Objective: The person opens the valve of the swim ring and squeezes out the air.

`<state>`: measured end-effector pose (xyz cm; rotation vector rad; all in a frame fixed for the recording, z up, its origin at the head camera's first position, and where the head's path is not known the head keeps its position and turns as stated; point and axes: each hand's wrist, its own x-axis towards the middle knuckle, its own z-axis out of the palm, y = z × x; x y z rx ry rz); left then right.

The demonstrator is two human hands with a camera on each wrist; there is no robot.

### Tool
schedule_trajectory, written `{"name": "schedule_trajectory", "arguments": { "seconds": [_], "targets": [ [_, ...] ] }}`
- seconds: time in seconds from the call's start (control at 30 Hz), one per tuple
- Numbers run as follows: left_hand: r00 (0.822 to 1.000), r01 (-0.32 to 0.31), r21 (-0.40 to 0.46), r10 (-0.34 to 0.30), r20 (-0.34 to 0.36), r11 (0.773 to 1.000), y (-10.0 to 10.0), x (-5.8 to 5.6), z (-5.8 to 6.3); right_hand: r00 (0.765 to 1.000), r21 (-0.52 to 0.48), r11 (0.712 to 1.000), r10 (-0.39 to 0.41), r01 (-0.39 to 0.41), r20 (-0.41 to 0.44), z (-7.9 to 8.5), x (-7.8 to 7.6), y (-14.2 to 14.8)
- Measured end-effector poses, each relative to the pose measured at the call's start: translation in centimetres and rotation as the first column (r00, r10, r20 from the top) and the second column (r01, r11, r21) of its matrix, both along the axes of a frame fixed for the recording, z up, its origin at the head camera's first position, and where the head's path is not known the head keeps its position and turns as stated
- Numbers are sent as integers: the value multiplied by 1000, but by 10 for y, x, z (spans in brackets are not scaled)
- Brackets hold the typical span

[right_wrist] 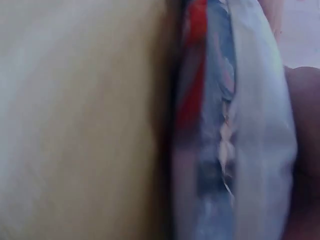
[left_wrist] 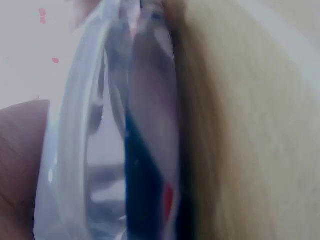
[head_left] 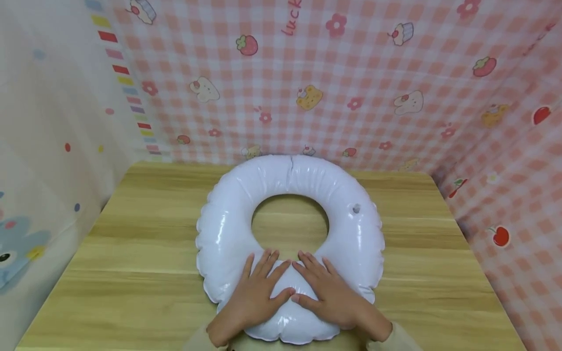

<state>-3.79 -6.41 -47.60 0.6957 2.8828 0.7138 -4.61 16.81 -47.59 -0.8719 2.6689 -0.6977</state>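
Observation:
A white inflatable swim ring (head_left: 224, 219) lies flat on the wooden table, its round hole toward the back and a small grey valve (head_left: 356, 208) at its upper right. Both hands rest on the wide front part of the ring, fingers straight and pointing toward the hole. My left hand (head_left: 260, 292) is at the left, my right hand (head_left: 328, 295) at the right, thumbs close together in the middle. Seen from the left wrist, the ring's puffed edge (left_wrist: 72, 165) shows dark blue and red on its underside. The right wrist view shows its edge (right_wrist: 265, 140) likewise, with red beneath.
The wooden table (head_left: 131, 273) extends on both sides of the ring. Behind it hangs a pink checked cloth (head_left: 281, 73) with printed strawberries and flowers, which also runs down the right side. A pale printed cloth (head_left: 57, 122) hangs at the left.

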Motion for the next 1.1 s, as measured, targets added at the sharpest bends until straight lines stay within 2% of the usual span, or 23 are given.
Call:
{"name": "schedule_trajectory", "arguments": {
  "seconds": [0.07, 0.2, 0.3, 0.37, 0.43, 0.53, 0.6, 0.7, 0.77, 0.83, 0.97, 1.1],
  "targets": [
    [1000, -15, 71, 15, -2, 997, -1, -2, -1, 1000, -11, 1000, 18, -18, 20, 4, -3, 4],
    [998, -54, 194, 55, -1, 980, -4, -5, 4, 999, -12, 999, 42, -42, 7, 14, -9, 12],
    [993, -109, 242, 117, -17, 964, -9, -8, 12, 999, -25, 999, 37, -37, -31, 20, -13, 20],
    [989, -124, 277, 142, -48, 953, -14, -13, 18, 997, -34, 999, 22, -25, -80, 23, -17, 26],
    [985, -107, 316, 144, -95, 943, -22, -19, 24, 989, -32, 999, 9, -14, -145, 25, -21, 34],
    [982, -34, 350, 96, -162, 936, -37, -31, 30, 973, -17, 1000, -11, 8, -230, 28, -29, 45],
    [976, 14, 339, 61, -208, 941, -49, -39, 34, 960, -1, 1000, -17, 17, -281, 29, -34, 52],
    [965, 71, 279, 4, -261, 958, -66, -52, 36, 936, 35, 999, -15, 30, -353, 29, -41, 61],
    [964, 94, 223, -32, -265, 970, -76, -59, 36, 926, 58, 997, -16, 41, -377, 25, -45, 66],
    [974, 97, 164, -59, -220, 982, -83, -63, 34, 930, 79, 995, -22, 54, -366, 21, -48, 69],
    [993, 90, 42, -87, -78, 995, -90, -65, 23, 959, 97, 992, -48, 78, -278, 11, -50, 73],
    [994, 103, -9, -103, -35, 995, -93, -64, 12, 966, 95, 992, -62, 88, -249, 3, -49, 74]
  ]
}}
